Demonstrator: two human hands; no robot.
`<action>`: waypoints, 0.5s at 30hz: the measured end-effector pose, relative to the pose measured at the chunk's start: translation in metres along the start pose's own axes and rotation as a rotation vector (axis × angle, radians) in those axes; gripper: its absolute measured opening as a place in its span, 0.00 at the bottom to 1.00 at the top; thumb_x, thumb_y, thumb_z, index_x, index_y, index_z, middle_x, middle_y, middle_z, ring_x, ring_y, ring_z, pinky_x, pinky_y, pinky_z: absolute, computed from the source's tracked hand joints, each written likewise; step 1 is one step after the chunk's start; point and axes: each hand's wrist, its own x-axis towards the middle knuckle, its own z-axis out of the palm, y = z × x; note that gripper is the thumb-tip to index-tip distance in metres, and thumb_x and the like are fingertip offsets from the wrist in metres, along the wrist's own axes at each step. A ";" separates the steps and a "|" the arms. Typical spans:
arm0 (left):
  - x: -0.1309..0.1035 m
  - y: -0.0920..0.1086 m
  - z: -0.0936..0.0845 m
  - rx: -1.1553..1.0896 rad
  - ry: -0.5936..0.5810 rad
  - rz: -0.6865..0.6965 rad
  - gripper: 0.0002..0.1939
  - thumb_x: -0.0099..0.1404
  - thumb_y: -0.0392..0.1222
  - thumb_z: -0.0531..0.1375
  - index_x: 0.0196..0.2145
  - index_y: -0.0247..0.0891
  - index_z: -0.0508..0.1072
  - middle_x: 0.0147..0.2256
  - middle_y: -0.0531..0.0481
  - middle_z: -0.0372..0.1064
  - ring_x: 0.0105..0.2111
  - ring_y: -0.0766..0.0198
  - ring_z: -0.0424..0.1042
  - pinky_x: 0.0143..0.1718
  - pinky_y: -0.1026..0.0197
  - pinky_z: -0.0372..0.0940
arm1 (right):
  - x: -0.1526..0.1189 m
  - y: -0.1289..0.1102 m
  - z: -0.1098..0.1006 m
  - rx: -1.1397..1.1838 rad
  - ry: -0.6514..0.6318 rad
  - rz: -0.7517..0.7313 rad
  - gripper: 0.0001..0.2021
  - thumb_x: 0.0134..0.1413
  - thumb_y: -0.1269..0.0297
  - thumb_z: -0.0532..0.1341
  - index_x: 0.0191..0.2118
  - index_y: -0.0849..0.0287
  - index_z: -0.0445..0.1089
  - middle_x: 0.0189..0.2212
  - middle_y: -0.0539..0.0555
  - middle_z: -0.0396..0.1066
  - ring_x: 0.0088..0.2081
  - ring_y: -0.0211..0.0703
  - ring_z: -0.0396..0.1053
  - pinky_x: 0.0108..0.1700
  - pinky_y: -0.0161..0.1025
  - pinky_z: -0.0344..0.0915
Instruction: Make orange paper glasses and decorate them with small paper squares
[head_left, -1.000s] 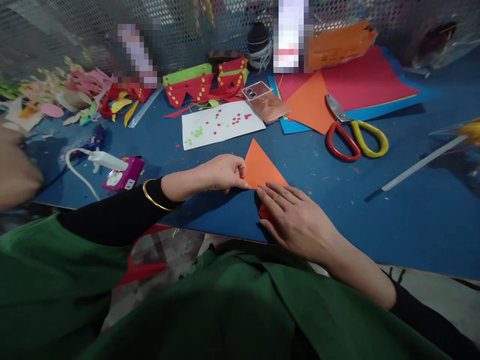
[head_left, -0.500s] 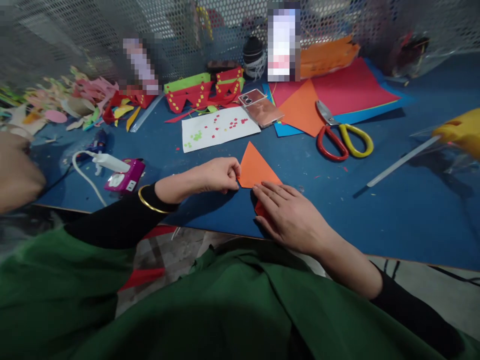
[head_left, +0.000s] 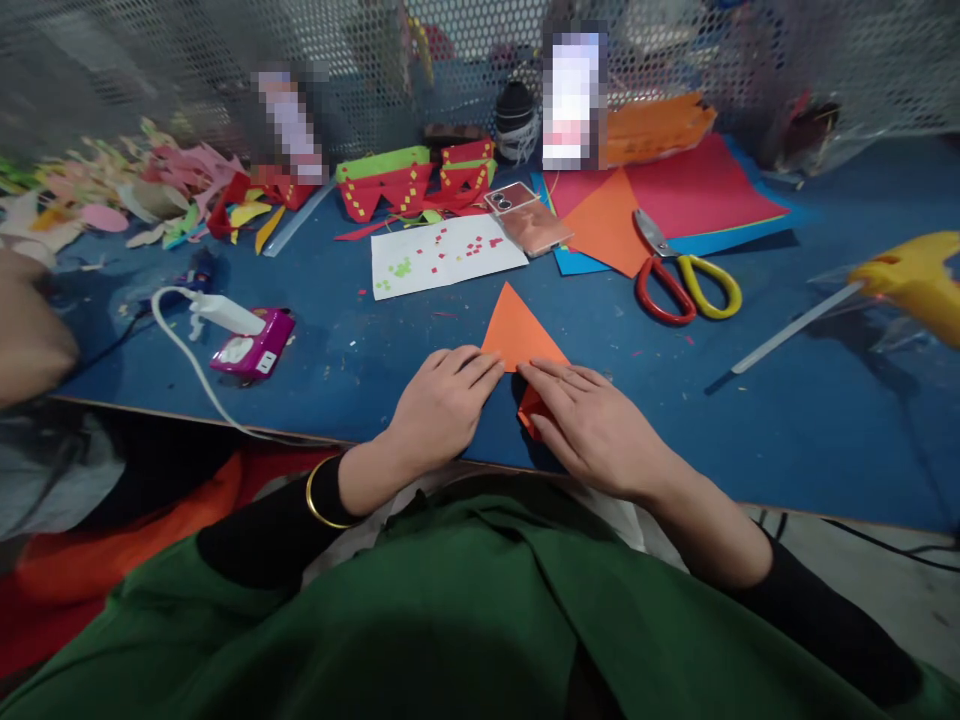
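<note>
A folded piece of orange paper (head_left: 519, 335) lies on the blue table near its front edge, its point facing away from me. My left hand (head_left: 442, 405) rests flat, fingertips on the paper's lower left corner. Across the lower right part lies my right hand (head_left: 592, 425), fingers stretched out and thumb apart. A darker red-orange folded part (head_left: 529, 408) shows beneath the right hand; the rest of it is hidden by the palm.
Scissors (head_left: 667, 270) lie beyond my right hand, beside coloured sheets (head_left: 720, 190) and a phone (head_left: 532, 225). A yellow glue gun (head_left: 911, 280) sits at right. White paper with small cutouts (head_left: 409, 283), a purple power adapter (head_left: 259, 345) and another person's arm (head_left: 30, 330) are left.
My left hand has gone from curled fingers at the paper's left corner to lying flat with fingertips on its lower edge. My right hand stays on the paper.
</note>
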 end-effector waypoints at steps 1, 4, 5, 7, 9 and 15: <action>-0.003 0.005 0.000 -0.048 0.034 -0.010 0.20 0.70 0.31 0.51 0.56 0.31 0.74 0.55 0.39 0.74 0.53 0.50 0.70 0.51 0.47 0.66 | -0.001 0.001 0.000 0.014 -0.003 -0.003 0.24 0.68 0.66 0.48 0.65 0.72 0.59 0.60 0.69 0.67 0.63 0.55 0.65 0.61 0.56 0.65; -0.012 0.023 0.003 -0.207 0.108 -0.009 0.21 0.69 0.30 0.51 0.54 0.33 0.75 0.52 0.42 0.76 0.52 0.55 0.71 0.51 0.50 0.67 | -0.003 0.003 0.000 0.048 -0.009 -0.012 0.26 0.65 0.69 0.48 0.66 0.72 0.57 0.61 0.69 0.66 0.64 0.56 0.63 0.62 0.58 0.64; -0.015 0.028 0.005 -0.220 0.129 -0.006 0.20 0.68 0.30 0.51 0.54 0.32 0.75 0.52 0.42 0.76 0.52 0.55 0.71 0.51 0.50 0.68 | -0.004 0.004 0.001 0.061 -0.011 -0.013 0.27 0.64 0.70 0.48 0.66 0.73 0.57 0.62 0.69 0.66 0.65 0.57 0.62 0.63 0.59 0.63; -0.018 0.037 0.007 -0.183 0.156 0.017 0.19 0.68 0.32 0.52 0.53 0.30 0.75 0.52 0.41 0.76 0.52 0.53 0.71 0.51 0.49 0.67 | -0.005 0.006 0.000 0.109 -0.011 -0.005 0.27 0.64 0.70 0.48 0.67 0.71 0.56 0.63 0.69 0.65 0.66 0.57 0.61 0.64 0.60 0.61; -0.020 0.041 0.010 -0.116 0.162 0.049 0.19 0.69 0.34 0.53 0.54 0.28 0.75 0.54 0.40 0.75 0.52 0.51 0.70 0.51 0.48 0.66 | -0.007 0.007 -0.003 0.188 0.014 0.036 0.25 0.67 0.69 0.47 0.67 0.67 0.58 0.63 0.66 0.65 0.65 0.54 0.62 0.63 0.57 0.63; -0.022 0.038 0.014 -0.058 0.182 0.116 0.22 0.68 0.36 0.54 0.56 0.24 0.73 0.56 0.40 0.74 0.53 0.50 0.70 0.52 0.49 0.64 | -0.006 0.003 -0.010 0.084 0.244 0.188 0.14 0.70 0.64 0.52 0.49 0.59 0.75 0.39 0.57 0.77 0.40 0.46 0.75 0.40 0.42 0.71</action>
